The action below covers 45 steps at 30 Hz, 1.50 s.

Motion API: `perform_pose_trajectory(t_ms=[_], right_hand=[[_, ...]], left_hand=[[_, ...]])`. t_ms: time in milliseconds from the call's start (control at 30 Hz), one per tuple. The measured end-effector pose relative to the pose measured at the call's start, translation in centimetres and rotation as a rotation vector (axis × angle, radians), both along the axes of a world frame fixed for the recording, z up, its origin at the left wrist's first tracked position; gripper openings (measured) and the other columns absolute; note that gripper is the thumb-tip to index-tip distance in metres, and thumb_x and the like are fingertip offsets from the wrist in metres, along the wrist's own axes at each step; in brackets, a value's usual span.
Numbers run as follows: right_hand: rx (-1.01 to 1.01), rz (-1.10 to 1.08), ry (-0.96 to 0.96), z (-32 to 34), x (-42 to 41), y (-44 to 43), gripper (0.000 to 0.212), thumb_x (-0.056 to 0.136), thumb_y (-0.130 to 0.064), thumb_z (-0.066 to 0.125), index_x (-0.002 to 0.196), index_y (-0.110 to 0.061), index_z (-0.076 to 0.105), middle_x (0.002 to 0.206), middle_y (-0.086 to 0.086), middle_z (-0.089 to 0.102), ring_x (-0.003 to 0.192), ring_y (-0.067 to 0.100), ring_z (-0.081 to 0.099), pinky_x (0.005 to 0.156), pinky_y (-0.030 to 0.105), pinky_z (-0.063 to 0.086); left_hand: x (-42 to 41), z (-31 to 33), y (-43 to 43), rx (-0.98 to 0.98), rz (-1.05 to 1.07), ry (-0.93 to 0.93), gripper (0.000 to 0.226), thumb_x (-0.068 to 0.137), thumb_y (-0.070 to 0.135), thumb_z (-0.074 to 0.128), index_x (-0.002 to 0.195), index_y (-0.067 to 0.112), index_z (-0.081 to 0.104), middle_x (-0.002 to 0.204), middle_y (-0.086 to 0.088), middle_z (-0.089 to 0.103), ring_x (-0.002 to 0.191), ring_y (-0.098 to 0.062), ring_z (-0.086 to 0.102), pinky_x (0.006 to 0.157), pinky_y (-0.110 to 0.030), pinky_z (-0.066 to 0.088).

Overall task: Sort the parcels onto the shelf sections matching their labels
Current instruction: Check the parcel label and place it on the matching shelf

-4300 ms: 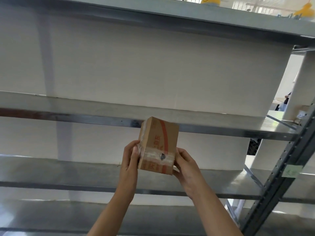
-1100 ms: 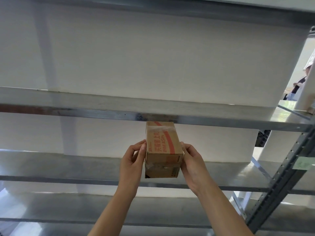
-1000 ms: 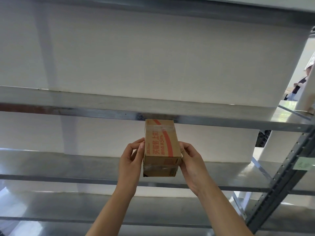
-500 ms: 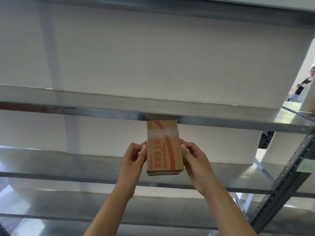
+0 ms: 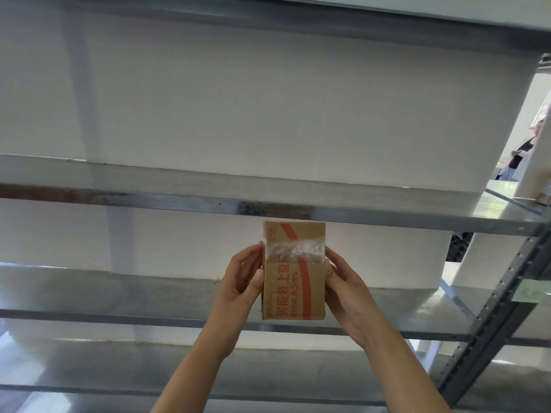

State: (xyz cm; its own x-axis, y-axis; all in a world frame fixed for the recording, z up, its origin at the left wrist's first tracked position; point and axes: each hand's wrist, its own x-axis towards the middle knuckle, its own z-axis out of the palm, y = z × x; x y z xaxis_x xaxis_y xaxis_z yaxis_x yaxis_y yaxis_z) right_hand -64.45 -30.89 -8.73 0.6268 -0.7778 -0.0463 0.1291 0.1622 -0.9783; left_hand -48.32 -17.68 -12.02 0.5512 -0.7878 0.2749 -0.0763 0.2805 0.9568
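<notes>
A small brown cardboard parcel [image 5: 293, 272] with red print and a strip of clear tape is held up in front of the metal shelf unit, its printed face turned toward me. My left hand [image 5: 243, 278] grips its left side and my right hand [image 5: 346, 290] grips its right side. The parcel's top edge sits just under the front lip of the upper shelf [image 5: 179, 201]. Behind my hands runs the middle shelf [image 5: 104, 305]. No shipping label on the parcel shows.
A lower shelf [image 5: 89, 374] lies beneath. A perforated grey upright [image 5: 495, 317] with a pale green tag [image 5: 533, 292] stands at the right. White wall backs the shelves. A person [image 5: 524, 153] is visible far right through the gap.
Both hands have turned the parcel over, from its taped end facing me to its broad printed face. It stays at about the same height before the shelves.
</notes>
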Motion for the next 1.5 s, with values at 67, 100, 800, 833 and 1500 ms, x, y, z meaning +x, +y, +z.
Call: perform_pose_trajectory(t_ms=[67,100,800,833,1500], right_hand=[[-0.04,0.11,0.033,-0.1,-0.5,-0.3,0.065,0.085,-0.041,0.065,0.147,-0.027,0.052,0.13,0.006,0.072,0.126,0.027,0.064,0.115,0.052,0.043],[-0.062,0.157,0.041,-0.1,-0.7,-0.4,0.066,0.085,-0.043,0.066,0.147,-0.027,0.052,0.131,0.006,0.071,0.128,0.027,0.062,0.115,0.052,0.043],[-0.294,-0.009,0.112,1.2,-0.6,0.3,0.037,0.105,-0.021,0.053,0.123,-0.051,0.061,0.114,-0.02,0.075,0.112,0.011,0.069,0.096,0.044,0.059],[-0.285,-0.021,0.112,1.3,-0.6,0.2,0.036,0.106,-0.023,0.051,0.126,-0.05,0.062,0.117,-0.018,0.075,0.116,0.012,0.066,0.099,0.047,0.057],[-0.275,0.279,-0.094,1.2,-2.0,-0.4,0.094,0.066,-0.043,0.092,0.147,-0.044,0.045,0.112,0.026,0.057,0.111,0.039,0.066,0.084,0.041,0.058]], left_hand=[[0.1,0.1,0.2,0.012,-0.02,-0.023,0.046,0.095,0.036,0.053,0.141,0.035,0.052,0.137,0.015,0.067,0.13,-0.012,0.062,0.104,-0.041,0.057],[0.1,0.1,0.4,0.024,-0.027,-0.037,0.045,0.096,0.041,0.05,0.14,0.038,0.054,0.133,0.014,0.069,0.127,-0.014,0.065,0.101,-0.043,0.059],[-0.6,-0.3,-0.3,0.027,-0.074,0.175,0.045,0.095,0.045,0.049,0.138,0.032,0.058,0.13,0.001,0.072,0.123,-0.023,0.068,0.105,-0.056,0.054],[-0.6,-0.2,-0.3,0.01,-0.082,0.181,0.048,0.096,0.045,0.048,0.142,0.034,0.054,0.132,0.001,0.071,0.124,-0.023,0.068,0.104,-0.056,0.055],[1.6,0.5,0.7,0.017,-0.128,0.164,0.036,0.11,0.012,0.041,0.123,0.032,0.068,0.116,-0.016,0.075,0.096,-0.029,0.075,0.066,-0.041,0.064]])
